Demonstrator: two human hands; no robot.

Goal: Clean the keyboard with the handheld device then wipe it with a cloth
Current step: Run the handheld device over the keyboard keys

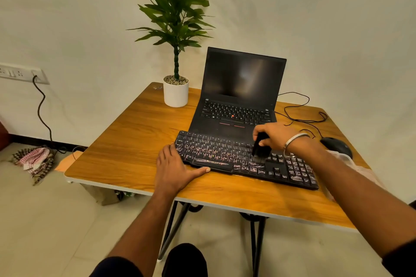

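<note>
White pot [176, 94] holding pebbles [175, 79], green plant [176, 4]

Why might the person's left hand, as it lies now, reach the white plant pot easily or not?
Probably easily: the left hand rests open beside the black keyboard, and only bare wooden table lies between it and the white plant pot.

Warm dim light, wide-angle edge distortion

Under both hands, the table [135, 141] shows glossy wood grain. Between them the black plastic keyboard [225, 153] looks smeared, and a shiny metal bangle [292, 139] rings the right wrist.
</note>
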